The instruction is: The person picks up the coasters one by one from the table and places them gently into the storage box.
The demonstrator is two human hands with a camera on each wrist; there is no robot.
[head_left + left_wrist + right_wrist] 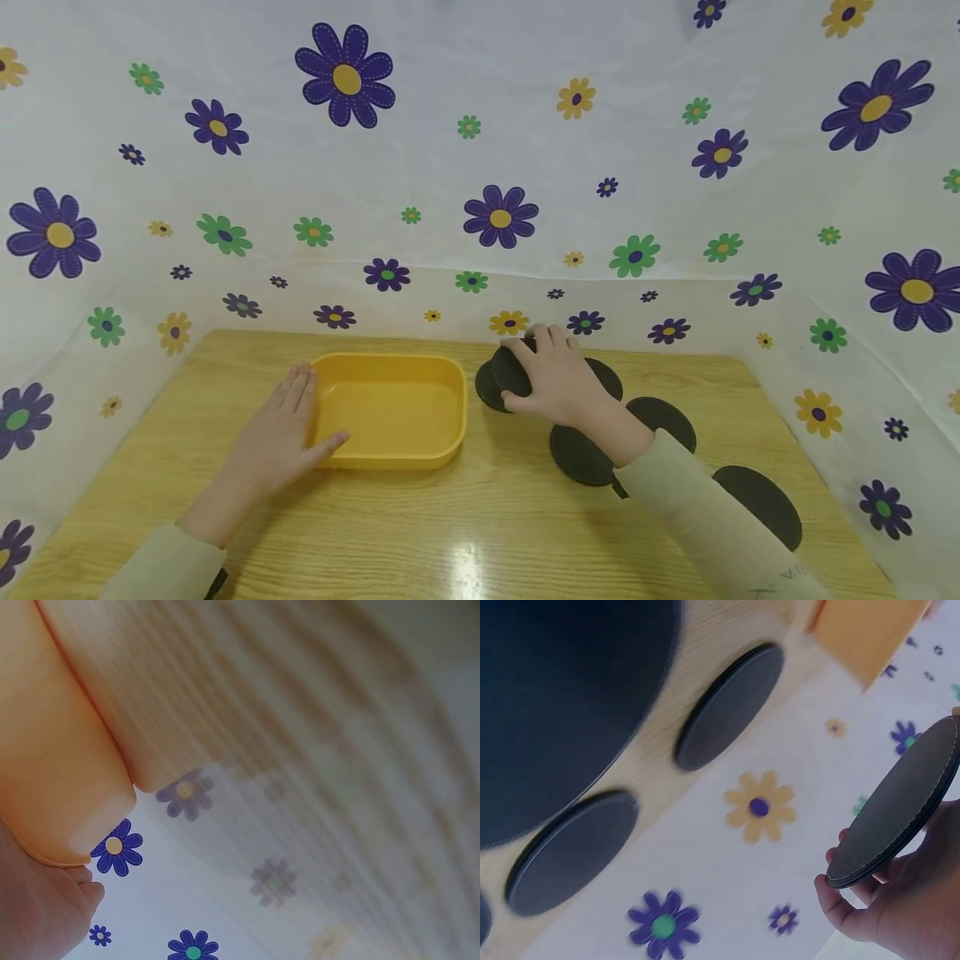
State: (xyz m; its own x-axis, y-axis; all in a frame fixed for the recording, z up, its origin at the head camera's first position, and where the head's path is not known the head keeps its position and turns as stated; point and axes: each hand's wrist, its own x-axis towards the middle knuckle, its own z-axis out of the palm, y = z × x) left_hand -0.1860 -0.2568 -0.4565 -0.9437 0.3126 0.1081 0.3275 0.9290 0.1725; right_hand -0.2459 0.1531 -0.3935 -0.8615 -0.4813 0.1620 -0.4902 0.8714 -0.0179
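Observation:
My right hand (558, 379) grips a round black coaster (896, 806) by its edge, thumb on one side and fingers on the other. In the right wrist view the coaster is tilted and shows light stitching round its rim. Below it in the head view, another black coaster (487, 390) lies on the table, partly covered. My left hand (273, 433) lies against the left side of a yellow plastic tray (442, 457), its fingers straight along the outside and the thumb reaching over the near left corner. No coaster shows inside the tray.
Several more black coasters lie right of the tray: one behind my right hand (606, 377), others by the forearm (663, 421), under the wrist (579, 457) and at the near right (759, 502). A flower-printed white cloth (420, 167) surrounds the wooden table (390, 533).

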